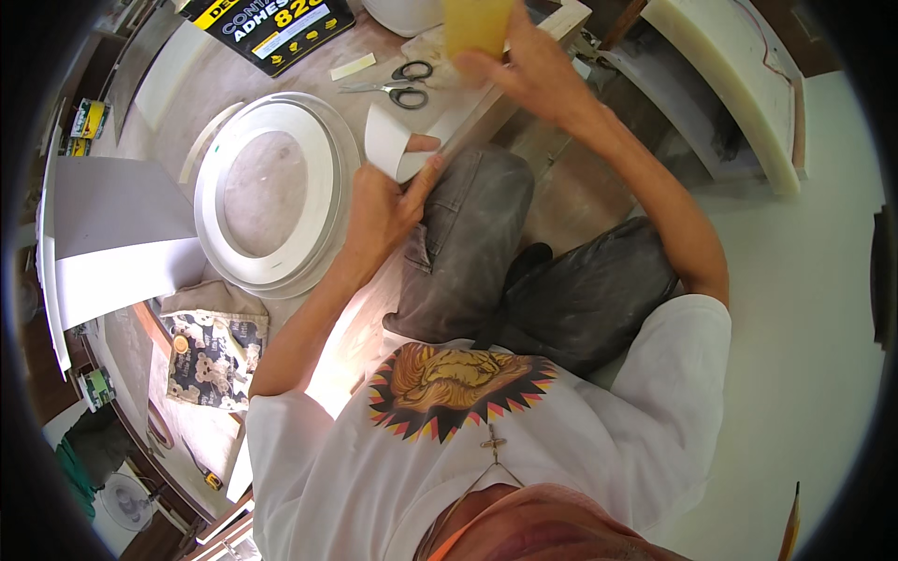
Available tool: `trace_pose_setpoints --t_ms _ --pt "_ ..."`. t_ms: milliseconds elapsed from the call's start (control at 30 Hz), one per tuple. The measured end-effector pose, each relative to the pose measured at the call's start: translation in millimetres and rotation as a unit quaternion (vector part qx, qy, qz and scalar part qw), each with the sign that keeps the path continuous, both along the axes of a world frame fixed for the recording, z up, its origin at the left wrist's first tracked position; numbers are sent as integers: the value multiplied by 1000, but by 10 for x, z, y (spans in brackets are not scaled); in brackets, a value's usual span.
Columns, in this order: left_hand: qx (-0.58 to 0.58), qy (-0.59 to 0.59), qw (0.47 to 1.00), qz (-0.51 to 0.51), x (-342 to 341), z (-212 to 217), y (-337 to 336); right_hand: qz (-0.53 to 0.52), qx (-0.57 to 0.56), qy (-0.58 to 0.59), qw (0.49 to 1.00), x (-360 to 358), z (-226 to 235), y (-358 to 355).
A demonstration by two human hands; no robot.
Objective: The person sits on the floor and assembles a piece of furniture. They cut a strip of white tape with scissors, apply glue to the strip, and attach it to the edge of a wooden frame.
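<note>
My left hand (388,208) grips a curled piece of white strip (385,140) at the edge of the worktable, thumb on the near side and a fingertip showing past it. My right hand (538,70) is raised at the far right of the table, its fingers around a yellowish, translucent container (477,23) that is cut off by the top of the view. Just beyond the strip lie black-handled scissors (409,97) with their blades apart. A small pale offcut (353,66) lies near them. Left of my left hand, a large coiled roll of white banding (213,201) lies flat.
A black and yellow adhesive can (271,37) stands at the back, beside a white container (404,14). At left are a white panel (126,266), a patterned cloth pouch (215,351) and a tape measure (212,481). A curved pale panel piece (739,84) stands at far right.
</note>
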State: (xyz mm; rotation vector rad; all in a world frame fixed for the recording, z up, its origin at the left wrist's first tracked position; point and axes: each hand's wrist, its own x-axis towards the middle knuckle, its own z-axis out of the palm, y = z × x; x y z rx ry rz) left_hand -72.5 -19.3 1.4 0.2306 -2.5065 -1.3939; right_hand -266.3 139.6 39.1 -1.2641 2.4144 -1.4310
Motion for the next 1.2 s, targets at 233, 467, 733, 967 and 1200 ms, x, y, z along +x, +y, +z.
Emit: trace_pose_setpoints --t_ms 233,467,733,967,1200 --pt "119 73 989 43 296 168 -212 -28 -22 21 999 -127 71 129" --pt "60 -1 998 9 244 71 -109 71 -44 -5 996 260 -43 -46" --pt "74 12 997 24 203 -14 -59 -27 8 2 1000 28 -113 121" --pt "81 42 995 43 246 -156 -56 25 36 80 996 297 -81 53" --pt "42 35 998 29 225 -146 -71 48 32 180 982 236 -133 102"
